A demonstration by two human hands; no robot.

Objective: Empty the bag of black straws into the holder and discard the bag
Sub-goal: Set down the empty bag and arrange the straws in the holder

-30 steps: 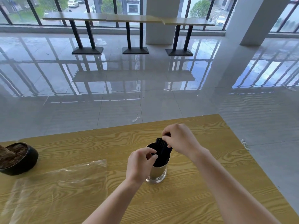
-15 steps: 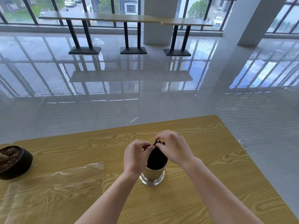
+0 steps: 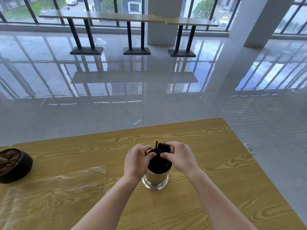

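Black straws (image 3: 163, 146), where are they from where you stand?

In the holder (image 3: 155, 180), upright in 1 bundle, their tips poking up above its rim. The holder is a shiny metal cylinder standing upright on the bench (image 3: 216, 163), roughly in the middle of it.

And the 2 hands?

Both are on the bundle, right at the holder's mouth. The left hand (image 3: 137, 161) comes in from the left of the rim, its fingers curled and the fingertips pinching the straws. The right hand (image 3: 181, 156) is curled over from the right, with thumb and fingers closed on the same tips. The 2 hands nearly meet over the opening.

What about the bag?

The clear plastic bag (image 3: 54, 193) lies flat on the bench, to the left of the holder and apart from it, toward the near edge. The wood grain shows through it, and neither hand touches it.

Anything else on the bench?

There is 1 dark round pot (image 3: 18, 165) at the far left with something brown in it. I cannot make out what that is.

And beyond the bench?

A glossy grey tiled floor (image 3: 149, 80) mirrors the window bars. A long high table (image 3: 132, 17) on 3 black bases stands along the windows, with a white pillar (image 3: 163, 22) behind it.
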